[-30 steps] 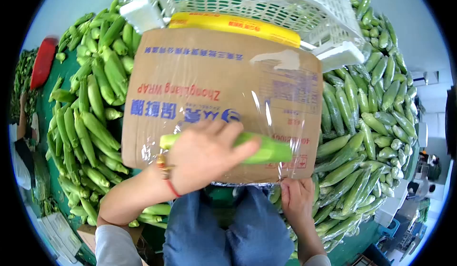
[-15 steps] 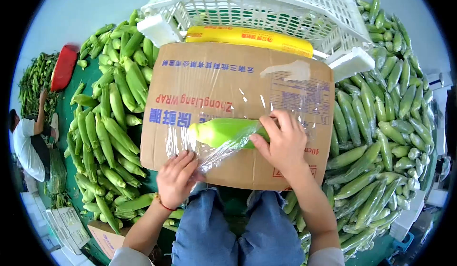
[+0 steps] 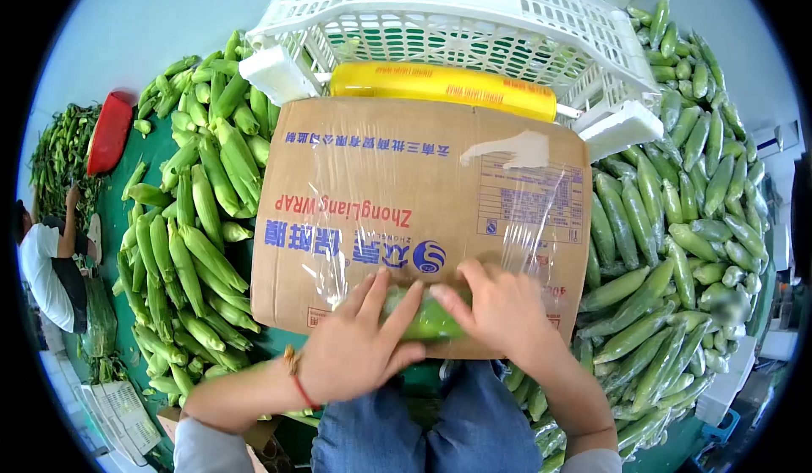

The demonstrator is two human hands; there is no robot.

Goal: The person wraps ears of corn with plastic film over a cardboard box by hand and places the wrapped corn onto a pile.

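On the near part of the cardboard box point(image 3: 364, 168), both hands are on a green corn ear point(image 3: 433, 319) with clear film around it. My left hand point(image 3: 359, 338) covers the ear's left end, its fingers spread forward over it. My right hand point(image 3: 503, 312) is wrapped on the right end, slightly blurred. Clear plastic film point(image 3: 529, 211) lies over the box top and leads back to a yellow film roll point(image 3: 440, 86) at the box's far edge.
A white plastic crate point(image 3: 474, 33) stands behind the roll. Unwrapped corn point(image 3: 194, 219) is heaped at left, film-wrapped corn point(image 3: 651, 211) at right. Far left are a red basin point(image 3: 110, 133) and another person point(image 3: 49, 261) beside green plants.
The ear has moved from the middle of the box to its near edge, now under both hands. My left hand has shifted onto the ear; the film now surrounds it.
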